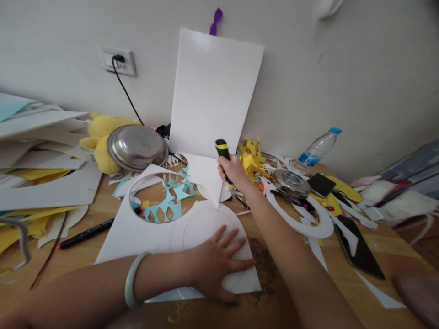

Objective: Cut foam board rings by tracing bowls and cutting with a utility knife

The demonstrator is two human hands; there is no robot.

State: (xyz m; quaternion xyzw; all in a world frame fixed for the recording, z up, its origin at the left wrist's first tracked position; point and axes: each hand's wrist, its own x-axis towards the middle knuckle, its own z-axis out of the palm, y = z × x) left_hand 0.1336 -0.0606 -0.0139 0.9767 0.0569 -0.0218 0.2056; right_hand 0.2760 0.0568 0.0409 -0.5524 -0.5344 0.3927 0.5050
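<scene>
My left hand [221, 262] lies flat with fingers spread on a white sheet of board [118, 244]. Faint circles are drawn on that board, and a large round hole is cut through its upper left part. Beyond the board's curved right edge, my right hand [233, 169] is closed round a black and yellow utility knife [222, 147], held upright. Its lower end points down toward the table beside the board; the tip is blurred. A white pointed offcut [206, 176] lies just left of the knife. Light blue cut scraps [171, 198] show through the hole.
A blank white panel [216, 91] leans on the wall. Metal bowl [137, 146] and yellow plush toy [104, 132] stand left, near stacked sheets [44, 183] and a black marker [87, 234]. Right are a water bottle [318, 148], yellow scraps [253, 157] and a phone [360, 249].
</scene>
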